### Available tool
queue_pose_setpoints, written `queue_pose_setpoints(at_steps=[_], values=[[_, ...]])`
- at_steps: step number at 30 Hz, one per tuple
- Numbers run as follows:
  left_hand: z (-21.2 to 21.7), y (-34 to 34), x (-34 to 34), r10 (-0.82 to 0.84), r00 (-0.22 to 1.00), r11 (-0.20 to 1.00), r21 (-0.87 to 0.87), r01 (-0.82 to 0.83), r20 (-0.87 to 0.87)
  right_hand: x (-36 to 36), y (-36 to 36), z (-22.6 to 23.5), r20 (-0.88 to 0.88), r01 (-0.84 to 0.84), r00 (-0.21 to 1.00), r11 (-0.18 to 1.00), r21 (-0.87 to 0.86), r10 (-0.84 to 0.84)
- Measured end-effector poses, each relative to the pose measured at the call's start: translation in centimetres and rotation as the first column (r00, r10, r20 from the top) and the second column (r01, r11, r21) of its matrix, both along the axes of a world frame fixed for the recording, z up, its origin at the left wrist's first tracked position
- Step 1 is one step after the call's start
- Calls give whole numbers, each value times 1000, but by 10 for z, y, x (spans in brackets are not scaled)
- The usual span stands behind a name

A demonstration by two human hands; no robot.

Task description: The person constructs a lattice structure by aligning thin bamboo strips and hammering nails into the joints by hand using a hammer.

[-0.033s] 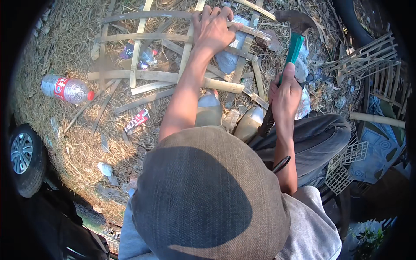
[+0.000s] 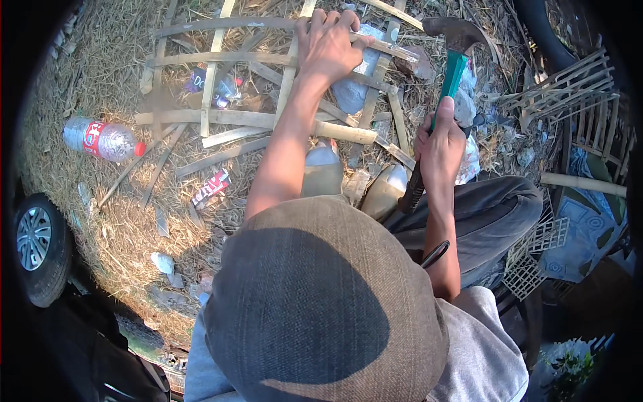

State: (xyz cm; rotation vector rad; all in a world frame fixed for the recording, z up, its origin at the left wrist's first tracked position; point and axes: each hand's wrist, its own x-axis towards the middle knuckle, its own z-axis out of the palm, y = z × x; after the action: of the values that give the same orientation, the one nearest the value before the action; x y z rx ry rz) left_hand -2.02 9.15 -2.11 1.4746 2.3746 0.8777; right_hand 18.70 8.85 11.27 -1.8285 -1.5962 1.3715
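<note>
My left hand [image 2: 329,41] presses flat on the bamboo lattice [image 2: 228,59], fingers curled over its top slat. My right hand [image 2: 440,142] is clenched around the green-handled hammer [image 2: 453,70], head raised beside the lattice's right edge.

Hammer raised over a bamboo frame on straw-covered ground

The left hand [image 2: 329,41] presses flat on the bamboo slat frame [image 2: 221,59], fingers spread over a crossing of slats. The right hand [image 2: 439,144] grips the green-handled hammer [image 2: 450,67], its head up above the frame's right edge. A plastic bottle [image 2: 102,139] lies well apart to the left, near a car wheel [image 2: 37,244].
</note>
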Motion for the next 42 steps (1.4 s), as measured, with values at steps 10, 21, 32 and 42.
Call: queue_pose_setpoints(at_steps=[10,21,32,42], values=[[3,0,3,-42,999,999,-11,41,-7,4,7,-3,-194,35,979,876,480,67],[2,-3,-2,-18,1000,1000,-15,18,11,-16,29,78,-217,56,976,968,244,-1],[45,-13,-9,-111,993,989,-97,114,35,60,63,-39,100,258,952,936,240,-288],[90,2,46,43,992,958,286,-8,-117,68,87,-71,177,129,956,875,468,-235]])
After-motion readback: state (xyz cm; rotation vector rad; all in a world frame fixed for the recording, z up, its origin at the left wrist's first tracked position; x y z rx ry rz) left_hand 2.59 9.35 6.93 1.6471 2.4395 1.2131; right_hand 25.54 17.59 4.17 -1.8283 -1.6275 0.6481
